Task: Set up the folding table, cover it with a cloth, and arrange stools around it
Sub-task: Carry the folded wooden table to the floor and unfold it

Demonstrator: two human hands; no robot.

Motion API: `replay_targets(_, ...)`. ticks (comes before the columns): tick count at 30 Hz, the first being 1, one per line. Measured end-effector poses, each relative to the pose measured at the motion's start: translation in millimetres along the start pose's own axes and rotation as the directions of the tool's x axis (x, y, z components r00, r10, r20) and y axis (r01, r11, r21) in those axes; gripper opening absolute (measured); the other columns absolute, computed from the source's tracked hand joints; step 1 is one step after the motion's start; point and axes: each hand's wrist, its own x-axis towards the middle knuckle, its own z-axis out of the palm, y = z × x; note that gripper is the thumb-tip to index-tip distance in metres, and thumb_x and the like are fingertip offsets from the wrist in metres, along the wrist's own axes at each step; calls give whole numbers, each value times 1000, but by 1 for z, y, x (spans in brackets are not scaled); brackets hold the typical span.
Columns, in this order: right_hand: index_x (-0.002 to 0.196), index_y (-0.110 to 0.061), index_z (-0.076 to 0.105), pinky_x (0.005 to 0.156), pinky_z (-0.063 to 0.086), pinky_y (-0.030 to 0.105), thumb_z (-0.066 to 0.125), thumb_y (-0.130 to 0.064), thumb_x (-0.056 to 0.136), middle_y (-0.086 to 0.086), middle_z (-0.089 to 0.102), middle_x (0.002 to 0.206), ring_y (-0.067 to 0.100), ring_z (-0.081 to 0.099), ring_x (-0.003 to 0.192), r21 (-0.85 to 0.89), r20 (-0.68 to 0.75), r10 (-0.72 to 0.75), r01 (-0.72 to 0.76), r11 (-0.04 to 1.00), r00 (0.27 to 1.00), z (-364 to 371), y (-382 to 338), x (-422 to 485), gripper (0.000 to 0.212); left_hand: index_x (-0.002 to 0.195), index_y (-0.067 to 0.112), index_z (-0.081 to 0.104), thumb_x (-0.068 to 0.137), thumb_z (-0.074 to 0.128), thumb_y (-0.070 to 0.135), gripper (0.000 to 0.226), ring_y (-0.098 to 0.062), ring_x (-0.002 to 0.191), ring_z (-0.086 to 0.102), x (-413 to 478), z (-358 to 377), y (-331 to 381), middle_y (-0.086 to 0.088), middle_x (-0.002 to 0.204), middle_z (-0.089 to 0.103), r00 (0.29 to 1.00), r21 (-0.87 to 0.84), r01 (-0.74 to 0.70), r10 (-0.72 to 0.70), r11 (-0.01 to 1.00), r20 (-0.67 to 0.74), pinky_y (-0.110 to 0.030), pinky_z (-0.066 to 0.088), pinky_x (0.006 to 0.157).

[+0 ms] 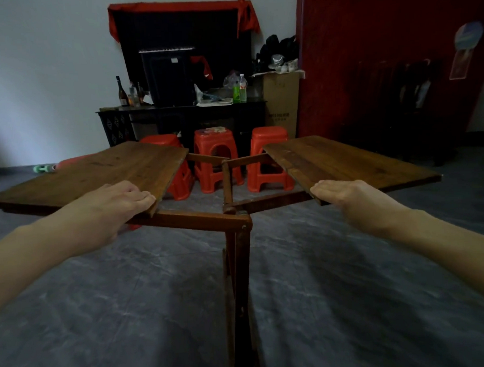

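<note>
Two palm-down hands reach forward: left hand (pixel 118 204) grips left leaf (pixel 97 172), right hand (pixel 343 196) grips right leaf (pixel 344 163).

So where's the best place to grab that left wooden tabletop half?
Probably its near inner corner, from above: the left tabletop half lies almost flat and that edge overhangs the frame, leaving room for fingers to curl over it, as the left hand does.

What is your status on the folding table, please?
Left grip holds left leaf, right grip holds right leaf, near corners. Leaves apart, frame bare between. Three red stools beyond, not yet placed.
</note>
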Motion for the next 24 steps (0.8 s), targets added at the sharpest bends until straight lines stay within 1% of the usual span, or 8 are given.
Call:
replay_targets(4, 147, -16, 41, 115, 19, 21, 47, 13, 89, 2, 42, 152, 13, 35, 142, -10, 5, -12, 12, 1000, 1000, -4, 2, 0, 65, 143, 33, 37, 87, 65, 17, 65, -4, 119, 35, 4, -1, 5, 13, 132, 44, 1000, 24, -10, 10, 1000, -2, -20, 37, 97)
replay_targets(8, 148, -17, 39, 117, 21, 24, 47, 13, 89, 2, 41, 153, 12, 33, 143, -22, 15, 7, -7, 1000, 1000, -4, 2, 1, 67, 141, 32, 40, 87, 62, 13, 61, -5, 120, 36, 11, -7, 10, 13, 130, 45, 1000, 39, -14, 14, 999, 7, -27, 41, 99)
replay_targets(11, 149, -19, 39, 119, 25, 27, 48, 14, 89, 1, 40, 154, 12, 32, 144, -15, 29, 38, -37, 999, 999, -5, 2, 3, 68, 143, 33, 36, 91, 62, 21, 59, -3, 121, 34, 12, -6, 13, 15, 132, 43, 999, 38, -17, 16, 999, 31, -27, 41, 100)
replay_targets(13, 148, -18, 40, 119, 25, 27, 49, 13, 89, 1, 41, 153, 12, 33, 143, -17, 22, 37, -37, 999, 999, -5, 1, 5, 68, 146, 32, 31, 93, 61, 23, 61, -3, 123, 33, 14, -5, 18, 14, 135, 41, 999, 27, -14, 13, 1000, 46, -26, 39, 101)
replay_targets(16, 148, -18, 41, 118, 25, 27, 49, 13, 89, 2, 42, 153, 13, 35, 142, -9, 24, 10, -10, 1000, 1000, -3, -6, 10, 67, 144, 31, 33, 90, 56, 11, 61, -5, 118, 34, 19, -3, 36, 13, 133, 42, 998, -14, -19, 20, 1000, 61, -26, 39, 99)
replay_targets(18, 149, -20, 39, 116, 20, 23, 48, 12, 90, 0, 39, 154, 12, 32, 143, 11, 37, -12, 12, 1000, 999, 1, -16, 14, 68, 142, 30, 33, 87, 53, 4, 64, -6, 118, 33, 24, -1, 51, 12, 132, 40, 997, -20, -30, 31, 999, 68, -26, 36, 98)
replay_targets(20, 150, -21, 35, 115, 16, 21, 47, 10, 92, -1, 35, 157, 11, 29, 145, 30, 58, -54, 53, 998, 997, 7, -28, 20, 67, 141, 29, 33, 88, 51, 3, 62, -7, 121, 32, 28, 1, 59, 12, 132, 39, 996, -5, -45, 45, 999, 71, -27, 35, 97)
replay_targets(24, 153, -23, 28, 118, 18, 26, 47, 5, 94, -2, 27, 160, 9, 22, 147, 66, 131, -86, 77, 995, 988, 21, -45, 28, 68, 146, 27, 28, 90, 51, 4, 65, -8, 125, 30, 22, 4, 59, 12, 139, 38, 995, -3, -43, 43, 999, 94, -28, 36, 100)
